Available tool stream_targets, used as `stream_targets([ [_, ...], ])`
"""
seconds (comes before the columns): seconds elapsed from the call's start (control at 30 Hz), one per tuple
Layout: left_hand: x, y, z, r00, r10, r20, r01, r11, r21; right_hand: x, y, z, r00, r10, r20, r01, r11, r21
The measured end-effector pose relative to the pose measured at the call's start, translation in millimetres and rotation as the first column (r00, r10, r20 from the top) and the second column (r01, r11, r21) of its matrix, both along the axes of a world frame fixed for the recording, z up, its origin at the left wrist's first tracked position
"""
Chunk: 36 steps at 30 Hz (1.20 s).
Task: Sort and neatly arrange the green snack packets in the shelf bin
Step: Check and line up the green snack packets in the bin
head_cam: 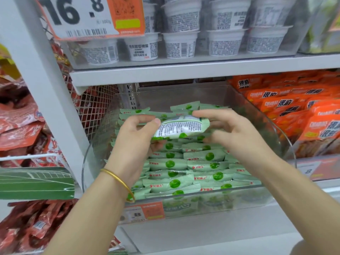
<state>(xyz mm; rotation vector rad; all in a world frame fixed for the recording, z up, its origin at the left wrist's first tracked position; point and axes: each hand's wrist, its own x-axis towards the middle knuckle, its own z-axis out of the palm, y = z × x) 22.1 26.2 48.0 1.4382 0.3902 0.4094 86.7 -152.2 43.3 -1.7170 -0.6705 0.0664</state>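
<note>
Inside a clear shelf bin (281,129), green snack packets (200,165) lie flat in overlapping rows, filling it from front to back. Just above them, 1 single packet (181,127) is held with its printed back facing up. The left hand (134,137), with a gold bangle (119,181) on its wrist, pinches the packet's left end between thumb and fingers. The right hand (237,133), slightly blurred, curls its fingers around the right end. White cups (180,45) stand on the shelf above, and orange packets (303,107) fill the neighbouring bin on the right.

The head-worn view looks forward and slightly down, close into the shelf bin (253,199)
</note>
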Motion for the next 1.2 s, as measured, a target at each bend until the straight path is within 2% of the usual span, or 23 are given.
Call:
stream_targets([
  [0.07,8,3,1,1.000,-0.012,-0.020,0.012,0.999,-0.045,5,5,0,0.974,0.019,0.225,0.017,0.987,-0.158],
  [0.13,15,1,3,0.999,-0.037,-0.022,0.035,0.997,-0.074,13,11,-4,0.949,0.034,0.314,0.029,0.981,-0.192],
  [0.2,24,2,4,1.000,-0.014,-0.005,0.014,0.998,-0.060,20,20,-7,0.934,-0.061,0.353,0.123,0.980,-0.156],
  [0.23,29,5,3,0.999,0.032,0.003,-0.032,0.999,0.025,24,24,-7,0.915,-0.129,0.382,0.196,0.970,-0.141],
  [0.27,33,10,1,0.996,0.083,0.008,-0.083,0.975,0.207,28,28,-8,0.882,-0.195,0.429,0.276,0.951,-0.136],
  [0.3,37,16,-1,0.992,0.128,0.013,-0.120,0.883,0.454,33,33,-7,0.843,-0.243,0.480,0.346,0.928,-0.136],
  [0.33,40,22,-5,0.988,0.153,0.000,-0.112,0.719,0.686,38,39,-6,0.805,-0.270,0.529,0.396,0.908,-0.139],
  [0.37,43,27,-9,0.986,0.160,-0.042,-0.051,0.538,0.842,45,45,-5,0.782,-0.272,0.560,0.425,0.891,-0.160],
  [0.4,45,31,-13,0.980,0.156,-0.123,0.051,0.401,0.915,51,52,-2,0.780,-0.259,0.569,0.440,0.874,-0.205],
  [0.43,46,32,-16,0.963,0.152,-0.222,0.164,0.325,0.931,57,60,1,0.797,-0.237,0.556,0.448,0.849,-0.281],
  [0.47,47,31,-19,0.935,0.154,-0.318,0.266,0.288,0.920,63,70,4,0.818,-0.216,0.533,0.453,0.813,-0.366],
  [0.53,49,32,-25,0.889,0.151,-0.432,0.386,0.259,0.885,73,88,6,0.827,-0.209,0.522,0.470,0.766,-0.438],
  [0.63,50,35,-29,0.875,0.158,-0.457,0.411,0.254,0.875,87,103,3,0.799,-0.165,0.578,0.469,0.774,-0.426],
  [0.7,48,37,-28,0.870,0.162,-0.465,0.420,0.248,0.873,95,104,2,0.805,-0.074,0.588,0.442,0.736,-0.513],
  [0.8,46,36,-28,0.874,0.158,-0.459,0.415,0.249,0.875,105,113,10,0.822,0.038,0.568,0.417,0.638,-0.647],
  [0.93,43,36,-26,0.878,0.153,-0.453,0.408,0.255,0.877,117,139,14,0.834,0.156,0.529,0.418,0.446,-0.791],
  [1.0,42,36,-26,0.877,0.151,-0.456,0.412,0.255,0.875,122,144,9,0.833,0.227,0.504,0.397,0.388,-0.832],
  [1.07,42,36,-25,0.875,0.148,-0.461,0.415,0.260,0.872,122,139,9,0.792,0.253,0.555,0.427,0.419,-0.801],
  [1.13,43,37,-24,0.873,0.140,-0.468,0.421,0.270,0.866,120,128,10,0.740,0.209,0.639,0.446,0.558,-0.699],
  [1.2,43,37,-23,0.870,0.135,-0.475,0.426,0.281,0.860,116,120,9,0.720,0.182,0.669,0.374,0.710,-0.597],
])
